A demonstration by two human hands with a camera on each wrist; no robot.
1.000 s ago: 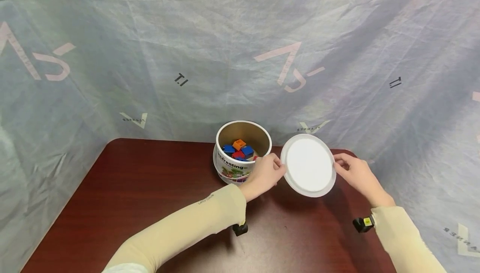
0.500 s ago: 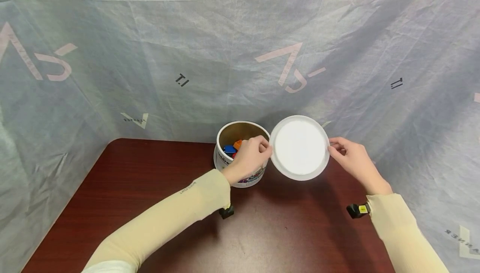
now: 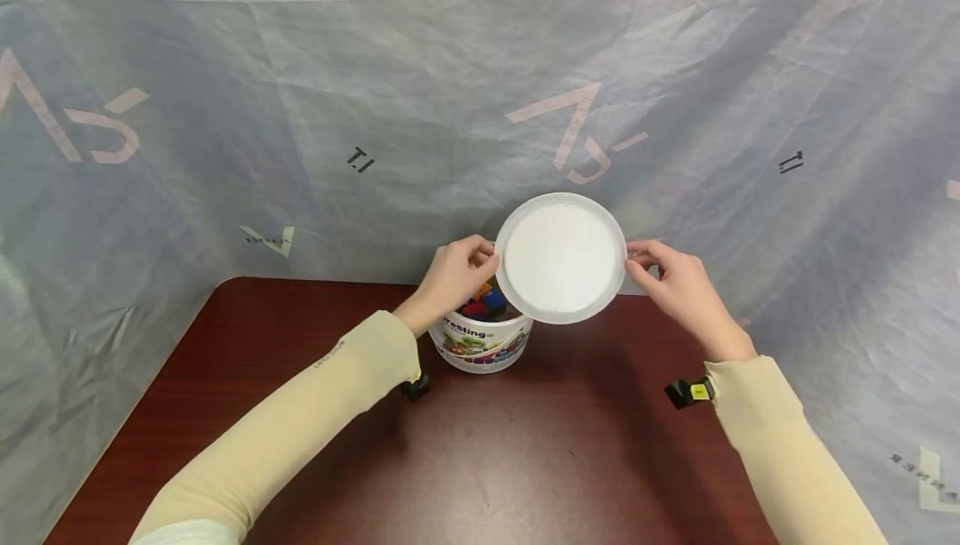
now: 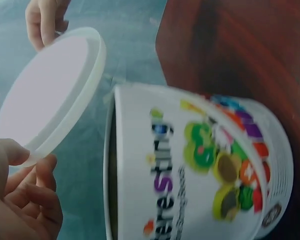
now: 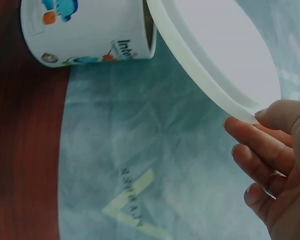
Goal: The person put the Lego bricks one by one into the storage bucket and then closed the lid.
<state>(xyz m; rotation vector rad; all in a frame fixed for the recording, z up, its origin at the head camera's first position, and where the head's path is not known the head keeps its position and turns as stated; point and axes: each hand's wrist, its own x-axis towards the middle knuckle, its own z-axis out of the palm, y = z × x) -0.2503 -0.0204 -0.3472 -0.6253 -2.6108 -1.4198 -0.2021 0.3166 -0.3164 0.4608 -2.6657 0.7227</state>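
Observation:
Between my two hands a round white lid (image 3: 559,258) is held up, tilted, with its flat face toward the head camera. My left hand (image 3: 454,275) pinches its left edge between thumb and fingers, and my right hand (image 3: 678,291) pinches the right edge. Below and to the left stands a white printed bucket (image 3: 483,347), upright on the table. Several coloured blocks (image 3: 483,303), red, blue and orange, show inside it. The lid and my left hand hide much of the bucket's opening. In the left wrist view the lid (image 4: 50,95) is apart from the bucket's rim (image 4: 113,150).
The bucket stands near the far edge of a dark red-brown table (image 3: 480,453). A grey printed cloth (image 3: 420,95) hangs behind the table and down both sides. A small black camera (image 3: 688,392) sits at my right wrist.
Both hands have carried the lid up and to the left, from beside the bucket to partly over its opening. The bucket has stayed in place.

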